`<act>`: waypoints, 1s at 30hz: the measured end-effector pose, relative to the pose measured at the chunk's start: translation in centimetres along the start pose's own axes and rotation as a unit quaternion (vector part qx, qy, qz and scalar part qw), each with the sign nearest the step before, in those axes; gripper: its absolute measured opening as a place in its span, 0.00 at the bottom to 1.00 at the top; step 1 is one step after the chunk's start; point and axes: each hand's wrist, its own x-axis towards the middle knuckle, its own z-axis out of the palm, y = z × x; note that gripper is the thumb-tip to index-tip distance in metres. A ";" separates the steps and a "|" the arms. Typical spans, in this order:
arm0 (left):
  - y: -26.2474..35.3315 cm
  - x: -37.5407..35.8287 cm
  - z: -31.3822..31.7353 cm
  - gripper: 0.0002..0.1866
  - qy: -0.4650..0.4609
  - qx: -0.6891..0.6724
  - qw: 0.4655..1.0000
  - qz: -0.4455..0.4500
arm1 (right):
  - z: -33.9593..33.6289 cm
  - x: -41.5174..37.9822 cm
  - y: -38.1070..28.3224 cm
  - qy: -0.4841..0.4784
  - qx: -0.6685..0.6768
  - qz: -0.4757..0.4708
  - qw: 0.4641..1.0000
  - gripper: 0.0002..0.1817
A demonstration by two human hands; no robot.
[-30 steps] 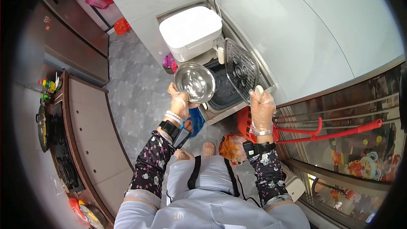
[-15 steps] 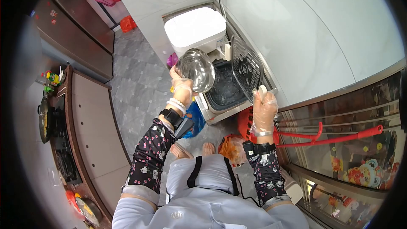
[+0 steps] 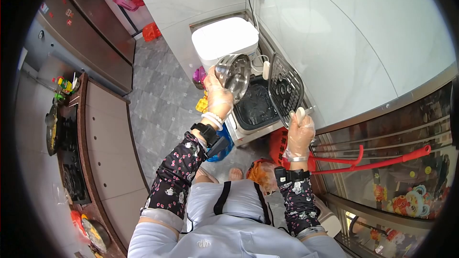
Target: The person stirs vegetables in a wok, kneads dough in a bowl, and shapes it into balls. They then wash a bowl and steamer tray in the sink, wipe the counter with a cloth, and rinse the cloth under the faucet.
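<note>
In a clear plastic glove, my left hand (image 3: 218, 96) is closed on the rim of a shiny metal bowl (image 3: 234, 77), which is tilted over the left side of a dark square basin (image 3: 257, 107). Liquid shows in the basin. My right hand (image 3: 300, 136), also gloved, is closed round the pale handle of a black slotted rack (image 3: 285, 87). The rack stands tilted up along the basin's right side, near the wall. Whether anything is inside the bowl cannot be made out.
A white lidded appliance (image 3: 224, 40) stands behind the basin. Red handles (image 3: 382, 162) stick out at the right. A blue bag (image 3: 221, 150) and an orange bag (image 3: 262, 174) lie on the floor. At the left is a counter (image 3: 114, 148) with a stove.
The metal bowl has moved right, over the basin's edge, and is tipped further. The rack and my right hand have kept nearly the same place. The whole view has shifted slightly.
</note>
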 end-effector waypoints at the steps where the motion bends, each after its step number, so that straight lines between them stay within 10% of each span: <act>1: -0.4 0.2 0.8 0.44 0.002 -0.016 1.000 0.017 | -0.1 -0.1 0.1 0.001 0.005 0.002 1.000 0.13; 15: 6.8 -1.3 1.1 0.40 -0.051 0.170 0.877 0.447 | -0.4 -2.5 0.8 0.047 0.054 0.077 0.994 0.12; 18: 8.1 -1.5 1.0 0.40 -0.044 0.179 0.890 0.416 | 0.5 -2.6 1.6 0.052 0.202 0.183 0.961 0.10; 22: 6.7 -0.7 2.7 0.45 0.003 -0.101 0.992 0.071 | 2.8 -3.6 2.8 0.072 0.431 0.394 0.809 0.10; 25: 7.1 0.2 0.9 0.28 -0.022 -0.329 0.870 -0.366 | 4.6 -5.3 4.3 0.014 0.440 0.500 0.746 0.12; 28: -1.2 1.0 -0.8 0.06 -0.099 -0.531 0.701 -0.466 | 7.8 -7.8 7.7 -0.006 0.488 0.510 0.708 0.13; 30: -1.8 0.1 -2.6 0.09 -0.091 -0.490 0.741 -0.450 | 8.0 -8.7 8.4 -0.028 0.467 0.490 0.735 0.15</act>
